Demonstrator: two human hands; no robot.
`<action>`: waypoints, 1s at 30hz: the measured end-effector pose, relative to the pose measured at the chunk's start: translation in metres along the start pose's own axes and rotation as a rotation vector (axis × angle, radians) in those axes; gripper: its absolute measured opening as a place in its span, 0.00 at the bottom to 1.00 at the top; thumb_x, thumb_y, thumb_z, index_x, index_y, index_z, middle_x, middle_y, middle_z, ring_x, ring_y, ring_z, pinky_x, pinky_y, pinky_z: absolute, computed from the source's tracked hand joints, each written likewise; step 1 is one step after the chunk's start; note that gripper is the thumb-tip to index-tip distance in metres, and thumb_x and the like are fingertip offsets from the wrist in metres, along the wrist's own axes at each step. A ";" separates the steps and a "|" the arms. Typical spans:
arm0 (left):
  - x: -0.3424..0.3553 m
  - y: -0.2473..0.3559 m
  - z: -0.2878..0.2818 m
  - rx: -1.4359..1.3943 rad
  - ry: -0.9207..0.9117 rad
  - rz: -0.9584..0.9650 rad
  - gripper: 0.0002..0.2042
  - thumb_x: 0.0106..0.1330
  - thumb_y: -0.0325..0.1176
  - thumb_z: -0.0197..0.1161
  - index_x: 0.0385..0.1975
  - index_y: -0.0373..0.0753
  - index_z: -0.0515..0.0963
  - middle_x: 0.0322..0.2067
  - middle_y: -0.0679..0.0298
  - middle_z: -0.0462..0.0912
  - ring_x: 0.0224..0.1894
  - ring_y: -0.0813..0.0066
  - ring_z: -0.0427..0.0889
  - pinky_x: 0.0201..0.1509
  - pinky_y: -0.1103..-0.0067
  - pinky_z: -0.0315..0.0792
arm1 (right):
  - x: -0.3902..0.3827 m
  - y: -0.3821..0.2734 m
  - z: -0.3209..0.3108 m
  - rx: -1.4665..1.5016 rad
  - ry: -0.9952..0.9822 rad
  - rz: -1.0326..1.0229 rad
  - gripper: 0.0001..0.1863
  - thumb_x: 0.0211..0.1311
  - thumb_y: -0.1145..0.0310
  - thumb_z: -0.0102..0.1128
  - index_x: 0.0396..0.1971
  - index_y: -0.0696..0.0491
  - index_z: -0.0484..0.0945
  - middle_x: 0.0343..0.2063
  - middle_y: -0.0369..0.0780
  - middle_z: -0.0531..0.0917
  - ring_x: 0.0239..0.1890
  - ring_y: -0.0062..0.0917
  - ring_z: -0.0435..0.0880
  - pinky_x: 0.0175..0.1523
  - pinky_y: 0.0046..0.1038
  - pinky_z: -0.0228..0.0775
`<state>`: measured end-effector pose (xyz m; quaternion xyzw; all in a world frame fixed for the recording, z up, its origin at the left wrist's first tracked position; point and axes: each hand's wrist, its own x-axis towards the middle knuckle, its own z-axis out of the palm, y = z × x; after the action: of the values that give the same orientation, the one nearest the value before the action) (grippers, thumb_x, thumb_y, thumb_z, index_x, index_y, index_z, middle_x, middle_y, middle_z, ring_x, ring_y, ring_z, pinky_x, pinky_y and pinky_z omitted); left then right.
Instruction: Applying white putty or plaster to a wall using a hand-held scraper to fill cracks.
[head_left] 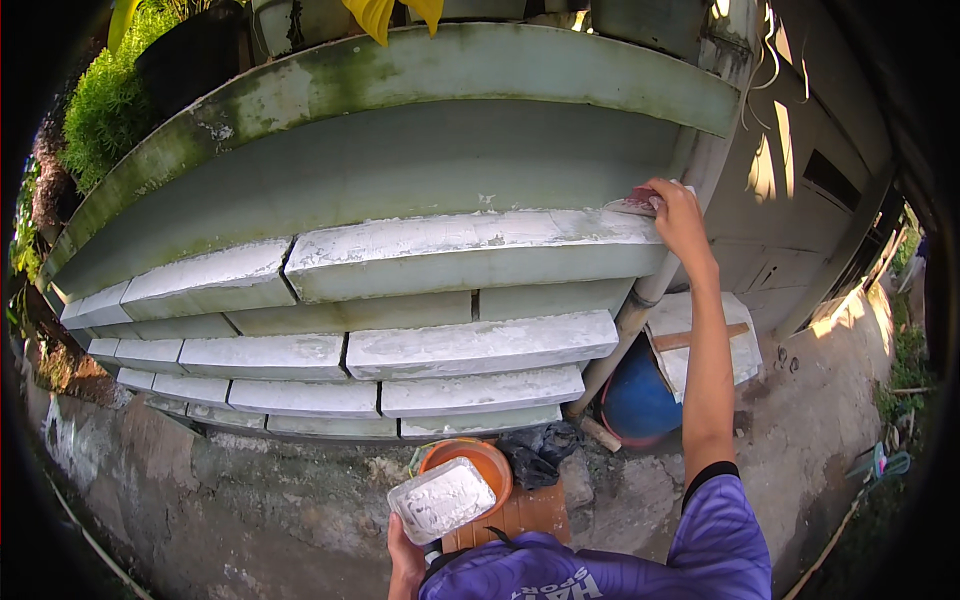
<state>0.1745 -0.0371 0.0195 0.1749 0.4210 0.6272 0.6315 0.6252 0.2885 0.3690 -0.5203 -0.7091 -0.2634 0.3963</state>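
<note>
In my left hand (404,552), low in the view, is a shallow metal tray (442,498) with white paste in it. The fingers grip the tray at its lower left corner. My right arm reaches up to the far right, where my right hand (682,218) closes around a flat, reddish scraper (632,203). Its blade lies at the right end of the uppermost stepped block (470,236), next to a vertical pipe. White paste coats the top of that block, smeared unevenly. Lower rows of blocks (480,345) also have whitened tops.
An orange basin (492,464) stands under the tray, beside a black plastic bag (540,452). At the right, a blue drum (635,395) sits partly under a pale sheet with a wooden strip. The pipe (640,300) runs down the wall's right end. Potted plants (110,110) stand along the mossy upper ledge.
</note>
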 end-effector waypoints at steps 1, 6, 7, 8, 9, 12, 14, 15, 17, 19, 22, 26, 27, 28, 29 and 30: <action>0.001 0.000 0.000 0.000 0.005 -0.001 0.29 0.78 0.56 0.41 0.67 0.41 0.67 0.62 0.64 0.75 0.64 0.67 0.74 0.67 0.67 0.66 | -0.002 -0.004 -0.005 0.096 -0.076 0.066 0.16 0.56 0.85 0.51 0.42 0.59 0.83 0.40 0.50 0.85 0.43 0.49 0.81 0.54 0.44 0.71; 0.001 -0.002 -0.005 -0.005 0.010 -0.024 0.29 0.78 0.56 0.41 0.66 0.40 0.67 0.62 0.63 0.76 0.63 0.67 0.75 0.67 0.68 0.67 | -0.028 -0.034 -0.024 0.145 -0.159 0.071 0.16 0.56 0.85 0.52 0.40 0.57 0.85 0.34 0.51 0.86 0.38 0.49 0.83 0.50 0.43 0.73; 0.001 -0.001 -0.004 -0.004 0.008 -0.034 0.29 0.78 0.56 0.41 0.66 0.40 0.67 0.62 0.63 0.76 0.63 0.67 0.75 0.67 0.68 0.67 | -0.035 -0.040 -0.030 0.079 -0.187 0.045 0.17 0.56 0.85 0.52 0.40 0.57 0.85 0.34 0.51 0.86 0.39 0.48 0.84 0.49 0.43 0.73; 0.002 -0.002 -0.003 -0.006 0.001 -0.038 0.29 0.78 0.56 0.41 0.66 0.40 0.67 0.62 0.63 0.76 0.63 0.67 0.75 0.67 0.68 0.67 | -0.040 -0.045 -0.040 0.004 -0.214 0.021 0.17 0.56 0.85 0.52 0.41 0.56 0.86 0.35 0.51 0.86 0.39 0.48 0.84 0.48 0.43 0.74; 0.002 -0.002 -0.005 -0.006 0.014 -0.035 0.29 0.78 0.56 0.41 0.66 0.40 0.67 0.62 0.63 0.76 0.63 0.67 0.75 0.67 0.68 0.67 | -0.044 -0.052 -0.047 0.009 -0.214 0.019 0.17 0.56 0.85 0.52 0.41 0.56 0.86 0.35 0.51 0.86 0.39 0.48 0.84 0.48 0.43 0.74; 0.000 0.002 0.000 0.005 0.021 -0.027 0.29 0.78 0.55 0.42 0.67 0.40 0.67 0.62 0.63 0.76 0.64 0.67 0.74 0.67 0.68 0.67 | -0.050 -0.063 -0.057 -0.028 -0.290 0.130 0.17 0.54 0.84 0.52 0.40 0.56 0.85 0.38 0.49 0.87 0.43 0.47 0.84 0.49 0.39 0.75; 0.001 0.002 0.001 0.018 0.009 -0.027 0.29 0.78 0.55 0.42 0.67 0.40 0.67 0.62 0.63 0.75 0.64 0.67 0.74 0.67 0.68 0.66 | -0.044 -0.067 -0.057 0.058 -0.114 0.126 0.19 0.53 0.85 0.50 0.42 0.55 0.85 0.39 0.49 0.87 0.45 0.47 0.84 0.51 0.40 0.75; 0.003 -0.001 -0.002 0.009 0.004 -0.031 0.29 0.78 0.55 0.42 0.67 0.40 0.67 0.62 0.63 0.75 0.64 0.67 0.74 0.67 0.68 0.66 | -0.041 -0.067 -0.053 0.050 -0.113 0.138 0.19 0.53 0.85 0.50 0.42 0.55 0.85 0.39 0.49 0.87 0.45 0.47 0.84 0.51 0.40 0.75; 0.004 -0.003 -0.005 0.005 -0.009 -0.039 0.29 0.78 0.56 0.42 0.67 0.40 0.66 0.63 0.63 0.75 0.64 0.67 0.74 0.67 0.68 0.66 | -0.035 -0.058 -0.034 -0.003 -0.098 -0.021 0.23 0.51 0.87 0.49 0.44 0.54 0.85 0.41 0.48 0.86 0.47 0.47 0.84 0.53 0.41 0.75; 0.003 -0.003 -0.004 0.016 -0.016 -0.046 0.29 0.77 0.56 0.43 0.67 0.40 0.66 0.63 0.63 0.75 0.65 0.67 0.73 0.68 0.67 0.66 | -0.041 -0.053 -0.030 -0.044 -0.147 -0.039 0.25 0.48 0.88 0.49 0.45 0.55 0.84 0.43 0.48 0.86 0.47 0.47 0.84 0.54 0.43 0.75; -0.002 0.000 -0.004 0.006 0.002 -0.032 0.30 0.77 0.57 0.43 0.68 0.41 0.66 0.63 0.63 0.75 0.65 0.66 0.73 0.68 0.67 0.65 | -0.061 -0.069 -0.035 -0.032 -0.247 0.003 0.26 0.46 0.90 0.49 0.45 0.56 0.83 0.43 0.47 0.86 0.47 0.46 0.83 0.55 0.43 0.74; -0.005 0.000 -0.007 0.025 -0.030 -0.035 0.30 0.77 0.58 0.43 0.68 0.41 0.66 0.63 0.64 0.74 0.65 0.66 0.73 0.68 0.67 0.65 | -0.083 -0.066 -0.057 -0.051 -0.093 0.013 0.24 0.50 0.89 0.49 0.46 0.55 0.83 0.42 0.46 0.86 0.46 0.44 0.83 0.54 0.41 0.73; -0.004 -0.002 -0.008 0.020 -0.026 -0.039 0.30 0.77 0.57 0.43 0.68 0.41 0.66 0.64 0.63 0.74 0.65 0.66 0.73 0.68 0.67 0.65 | -0.080 -0.062 -0.056 -0.054 -0.093 0.016 0.24 0.50 0.89 0.49 0.46 0.55 0.83 0.42 0.46 0.86 0.46 0.44 0.83 0.54 0.41 0.73; -0.003 -0.003 -0.009 0.015 -0.022 -0.042 0.30 0.77 0.57 0.43 0.68 0.41 0.65 0.64 0.63 0.74 0.65 0.66 0.73 0.68 0.67 0.65 | -0.072 -0.056 -0.052 -0.067 -0.038 0.008 0.24 0.50 0.89 0.49 0.45 0.56 0.83 0.42 0.46 0.86 0.47 0.44 0.83 0.55 0.40 0.73; -0.004 -0.002 -0.009 0.023 -0.027 -0.049 0.30 0.77 0.57 0.43 0.68 0.41 0.65 0.64 0.63 0.74 0.65 0.66 0.73 0.68 0.67 0.65 | -0.067 -0.048 -0.048 -0.081 0.015 0.005 0.23 0.51 0.89 0.48 0.45 0.56 0.83 0.42 0.46 0.86 0.48 0.44 0.82 0.56 0.40 0.72; -0.003 -0.002 -0.006 0.031 -0.025 -0.054 0.30 0.77 0.57 0.43 0.68 0.41 0.65 0.64 0.63 0.74 0.65 0.66 0.73 0.68 0.67 0.65 | -0.062 -0.036 -0.038 -0.065 0.017 0.014 0.24 0.51 0.89 0.48 0.45 0.56 0.83 0.43 0.45 0.86 0.49 0.43 0.81 0.57 0.39 0.70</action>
<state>0.1717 -0.0421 0.0158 0.1810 0.4272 0.6009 0.6509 0.6109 0.2136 0.3394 -0.5356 -0.6931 -0.2878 0.3873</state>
